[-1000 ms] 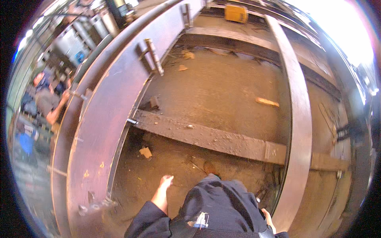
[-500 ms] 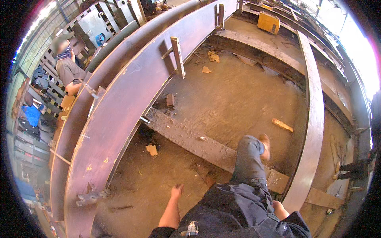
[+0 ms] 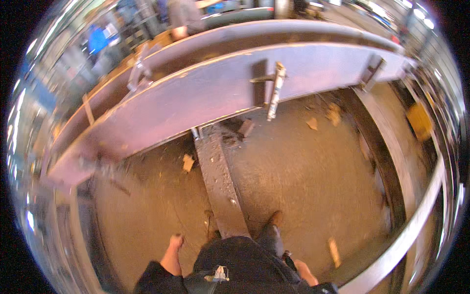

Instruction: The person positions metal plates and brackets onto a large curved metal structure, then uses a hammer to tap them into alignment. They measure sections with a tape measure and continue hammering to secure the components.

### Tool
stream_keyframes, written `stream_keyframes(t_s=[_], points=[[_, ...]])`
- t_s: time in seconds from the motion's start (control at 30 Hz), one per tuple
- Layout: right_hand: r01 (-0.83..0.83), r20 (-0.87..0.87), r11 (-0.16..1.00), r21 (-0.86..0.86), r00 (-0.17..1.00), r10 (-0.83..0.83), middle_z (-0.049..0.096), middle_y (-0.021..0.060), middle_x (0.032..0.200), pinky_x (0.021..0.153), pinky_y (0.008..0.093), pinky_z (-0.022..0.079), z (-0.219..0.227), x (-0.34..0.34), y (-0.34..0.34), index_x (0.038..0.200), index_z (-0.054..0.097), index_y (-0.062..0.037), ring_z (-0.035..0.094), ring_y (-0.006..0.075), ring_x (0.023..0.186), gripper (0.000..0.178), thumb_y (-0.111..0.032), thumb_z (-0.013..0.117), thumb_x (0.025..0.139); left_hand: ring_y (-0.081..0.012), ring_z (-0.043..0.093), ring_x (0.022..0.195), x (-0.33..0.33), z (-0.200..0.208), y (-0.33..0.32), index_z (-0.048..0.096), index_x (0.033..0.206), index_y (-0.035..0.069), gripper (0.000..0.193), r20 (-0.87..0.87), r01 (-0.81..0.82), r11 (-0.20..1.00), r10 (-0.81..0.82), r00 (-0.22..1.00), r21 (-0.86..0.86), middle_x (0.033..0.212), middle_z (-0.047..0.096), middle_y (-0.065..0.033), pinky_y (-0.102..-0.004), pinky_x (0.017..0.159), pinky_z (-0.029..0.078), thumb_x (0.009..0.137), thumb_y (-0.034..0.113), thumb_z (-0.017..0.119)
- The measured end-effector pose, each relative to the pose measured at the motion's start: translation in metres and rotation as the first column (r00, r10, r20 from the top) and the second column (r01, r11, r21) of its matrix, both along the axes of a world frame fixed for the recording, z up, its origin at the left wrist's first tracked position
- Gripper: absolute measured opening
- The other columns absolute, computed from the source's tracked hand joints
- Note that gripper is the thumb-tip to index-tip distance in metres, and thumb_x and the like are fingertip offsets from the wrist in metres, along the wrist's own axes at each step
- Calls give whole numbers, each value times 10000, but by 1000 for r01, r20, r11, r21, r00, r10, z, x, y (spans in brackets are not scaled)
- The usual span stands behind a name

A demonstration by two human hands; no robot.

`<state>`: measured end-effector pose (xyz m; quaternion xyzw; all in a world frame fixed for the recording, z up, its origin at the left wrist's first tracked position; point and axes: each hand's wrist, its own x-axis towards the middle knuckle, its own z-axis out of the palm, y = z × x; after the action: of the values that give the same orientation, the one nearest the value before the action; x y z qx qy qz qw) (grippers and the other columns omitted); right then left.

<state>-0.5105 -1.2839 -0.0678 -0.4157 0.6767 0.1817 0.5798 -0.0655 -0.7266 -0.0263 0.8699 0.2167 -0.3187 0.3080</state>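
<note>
My left hand (image 3: pixel 176 240) hangs low, left of my body, over the brown floor. Its fingers look curled in, and nothing shows in them. My right hand (image 3: pixel 304 272) is low beside my right leg, its fingers hidden or too blurred to read. A small dark object (image 3: pixel 289 259) lies against it; what it is I cannot make out. Neither hand touches the long steel beam (image 3: pixel 196 90) across the front. A clamp-like upright metal piece (image 3: pixel 276 90) is fixed on the beam's near face. My feet straddle a rusty floor beam (image 3: pixel 220 181).
Another flat steel bar (image 3: pixel 399 257) curves along the right. A yellow box (image 3: pixel 420 121) stands beyond it. Scraps (image 3: pixel 188 162) and a yellowish block (image 3: pixel 334 252) lie on the floor. Behind the long beam a person (image 3: pixel 184 19) is partly visible.
My view has swung left, so the long beam now runs across in front of me. My left hand is lower and farther left in the view; both my feet are now beside the floor beam.
</note>
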Motion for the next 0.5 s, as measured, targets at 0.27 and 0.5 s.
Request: stream_keyframes(t_s=[0.27, 0.5], points=[[-131, 119, 982, -137, 982, 148, 523, 95, 522, 394, 396, 407, -46, 74, -223, 679, 580, -53, 503, 245, 401, 180, -119, 670, 819, -333, 536, 1257, -66, 147, -236, 539, 1357, -12, 930, -351, 50, 999, -50, 935, -9, 1331, 581, -215, -438, 1047, 421, 730, 661, 675], [70, 288, 996, -48, 956, -53, 538, 66, 588, 417, 363, 407, -7, 152, -319, 741, 581, -53, 513, 217, 456, 256, -265, 631, 877, -324, 594, 1159, -87, 150, -250, 638, 1239, 15, 629, -407, 27, 994, -67, 911, -104, 1255, 631, -175, -467, 970, 469, 841, 500, 595]])
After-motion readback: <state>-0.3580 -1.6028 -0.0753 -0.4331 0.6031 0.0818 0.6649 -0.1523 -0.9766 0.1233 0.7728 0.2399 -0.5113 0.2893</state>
